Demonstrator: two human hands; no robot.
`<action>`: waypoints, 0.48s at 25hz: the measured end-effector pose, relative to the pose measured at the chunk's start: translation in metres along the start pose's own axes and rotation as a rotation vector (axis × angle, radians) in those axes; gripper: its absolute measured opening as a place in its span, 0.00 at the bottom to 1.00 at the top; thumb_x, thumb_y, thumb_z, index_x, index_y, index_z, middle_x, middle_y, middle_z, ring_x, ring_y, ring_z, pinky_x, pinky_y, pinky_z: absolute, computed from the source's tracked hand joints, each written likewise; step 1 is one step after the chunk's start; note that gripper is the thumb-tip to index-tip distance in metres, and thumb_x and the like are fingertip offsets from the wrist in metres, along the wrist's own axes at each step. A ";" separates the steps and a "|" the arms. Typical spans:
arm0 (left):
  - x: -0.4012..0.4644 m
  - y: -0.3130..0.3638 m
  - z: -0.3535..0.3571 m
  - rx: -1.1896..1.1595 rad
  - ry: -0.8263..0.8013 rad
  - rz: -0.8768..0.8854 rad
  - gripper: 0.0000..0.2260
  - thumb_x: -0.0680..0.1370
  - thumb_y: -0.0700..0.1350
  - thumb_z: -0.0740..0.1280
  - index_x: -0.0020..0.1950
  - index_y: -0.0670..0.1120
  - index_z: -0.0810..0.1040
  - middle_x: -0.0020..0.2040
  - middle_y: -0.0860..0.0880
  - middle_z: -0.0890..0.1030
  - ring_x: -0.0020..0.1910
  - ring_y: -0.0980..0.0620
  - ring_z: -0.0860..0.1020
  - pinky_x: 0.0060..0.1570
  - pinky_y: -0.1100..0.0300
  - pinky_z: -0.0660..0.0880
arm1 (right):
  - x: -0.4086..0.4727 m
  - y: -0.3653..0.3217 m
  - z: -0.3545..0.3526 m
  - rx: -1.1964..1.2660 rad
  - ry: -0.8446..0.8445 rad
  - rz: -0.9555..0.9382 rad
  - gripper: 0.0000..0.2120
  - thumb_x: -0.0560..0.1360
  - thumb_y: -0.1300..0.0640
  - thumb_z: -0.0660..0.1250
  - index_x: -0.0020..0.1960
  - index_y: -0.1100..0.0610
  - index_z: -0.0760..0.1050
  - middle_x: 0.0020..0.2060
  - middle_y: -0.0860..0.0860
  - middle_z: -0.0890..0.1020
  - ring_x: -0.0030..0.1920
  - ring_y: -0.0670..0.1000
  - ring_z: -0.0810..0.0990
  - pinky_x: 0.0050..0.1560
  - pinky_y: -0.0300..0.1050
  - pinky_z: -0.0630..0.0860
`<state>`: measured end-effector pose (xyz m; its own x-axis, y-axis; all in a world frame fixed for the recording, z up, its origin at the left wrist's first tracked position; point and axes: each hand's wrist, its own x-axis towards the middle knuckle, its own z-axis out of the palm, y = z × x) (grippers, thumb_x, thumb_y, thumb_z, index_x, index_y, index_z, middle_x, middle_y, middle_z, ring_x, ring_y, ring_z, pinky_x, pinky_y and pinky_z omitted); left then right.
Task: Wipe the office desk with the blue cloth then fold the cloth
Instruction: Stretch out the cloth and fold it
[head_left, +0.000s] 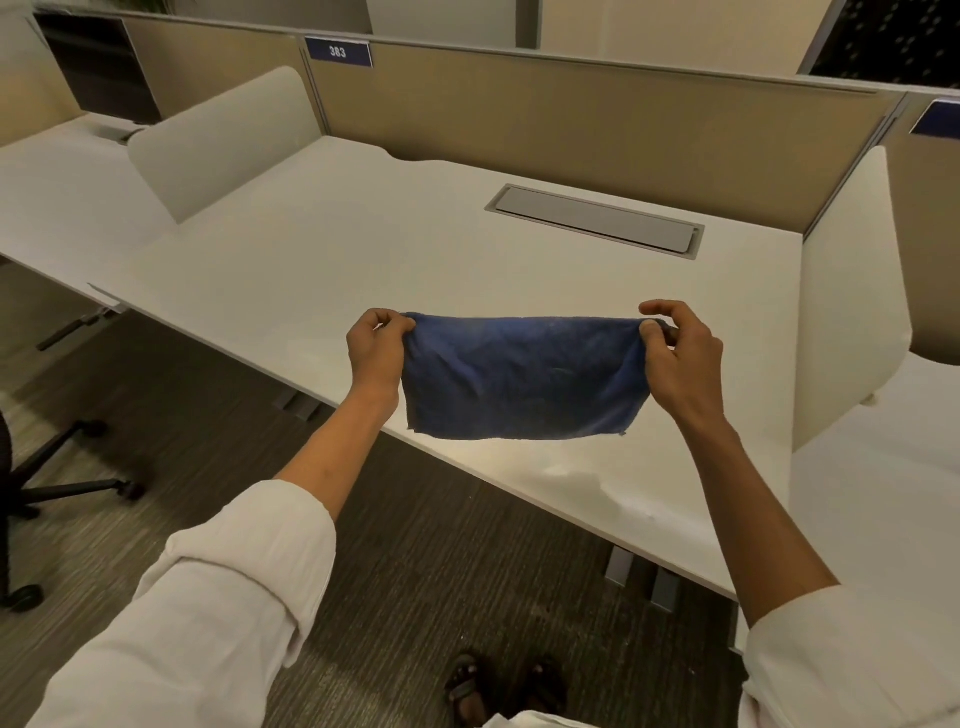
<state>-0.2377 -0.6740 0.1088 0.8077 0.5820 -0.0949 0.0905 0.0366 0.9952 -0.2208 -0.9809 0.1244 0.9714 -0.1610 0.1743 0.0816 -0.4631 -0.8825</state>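
The blue cloth hangs stretched between both hands above the front part of the white office desk. It looks doubled over, a wide rectangle with its lower edge free. My left hand pinches the top left corner. My right hand pinches the top right corner between thumb and fingers. The cloth does not touch the desk surface.
A grey cable hatch is set into the desk near the beige back partition. White side dividers flank the desk. An office chair base stands on the floor at left. My sandalled feet are below.
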 end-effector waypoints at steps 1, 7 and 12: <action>-0.001 0.000 0.001 0.026 0.003 0.015 0.05 0.73 0.38 0.67 0.44 0.48 0.76 0.43 0.48 0.80 0.43 0.49 0.78 0.37 0.61 0.76 | -0.001 -0.002 0.001 -0.037 -0.013 -0.006 0.10 0.82 0.57 0.59 0.61 0.52 0.75 0.57 0.52 0.81 0.53 0.48 0.77 0.50 0.35 0.72; -0.015 0.004 0.016 0.142 -0.089 0.107 0.13 0.73 0.38 0.71 0.55 0.46 0.74 0.54 0.40 0.81 0.51 0.44 0.82 0.50 0.43 0.81 | -0.006 -0.042 0.033 -0.324 -0.205 -0.004 0.14 0.81 0.57 0.58 0.64 0.56 0.75 0.60 0.59 0.80 0.57 0.60 0.80 0.59 0.51 0.77; -0.036 0.018 0.025 0.269 -0.303 0.294 0.11 0.75 0.37 0.69 0.54 0.46 0.72 0.53 0.42 0.80 0.50 0.43 0.82 0.43 0.43 0.83 | -0.020 -0.085 0.076 -0.291 -0.263 -0.047 0.17 0.80 0.59 0.61 0.67 0.57 0.74 0.61 0.60 0.79 0.56 0.61 0.81 0.57 0.52 0.78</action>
<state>-0.2504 -0.7148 0.1296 0.9511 0.2723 0.1461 -0.0511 -0.3276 0.9434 -0.2303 -0.8717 0.1630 0.9951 0.0778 0.0605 0.0977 -0.6987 -0.7087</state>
